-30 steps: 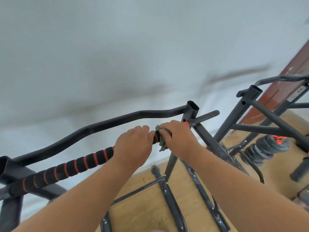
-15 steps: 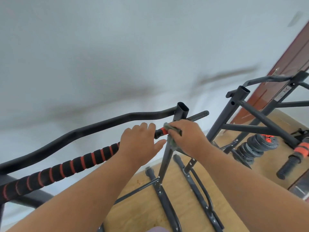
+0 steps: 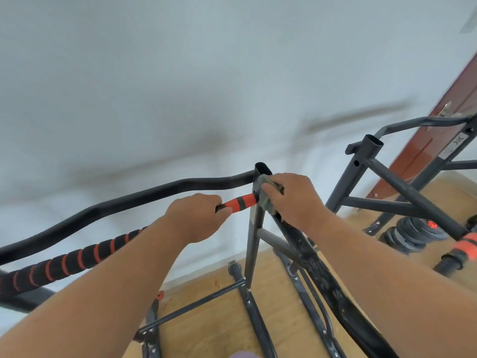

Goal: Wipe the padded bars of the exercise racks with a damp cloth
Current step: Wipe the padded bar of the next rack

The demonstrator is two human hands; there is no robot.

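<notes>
Right now the left hand (image 3: 196,218) grips the padded bar (image 3: 77,259); the right hand (image 3: 291,200) clutches the cloth (image 3: 268,192) at the upright post (image 3: 254,228), seemingly past the padding, so the end may stay unwiped.

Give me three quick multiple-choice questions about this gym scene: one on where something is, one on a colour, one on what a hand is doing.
1. Where are the weight plates?
A. on the floor at right
B. hung on the wall
C. on the padded bar

2. What colour are the padded bar's stripes?
A. blue
B. red-orange
C. white

3. What is the right hand doing?
A. hanging idle
B. pointing at the door
C. pressing a cloth at the upright post

Answers: 1 A, they lie on the wooden floor; 2 B, red-orange rings wrap the black foam; 3 C, greenish cloth shows under its fingers, while the left hand grips the bar.
</notes>
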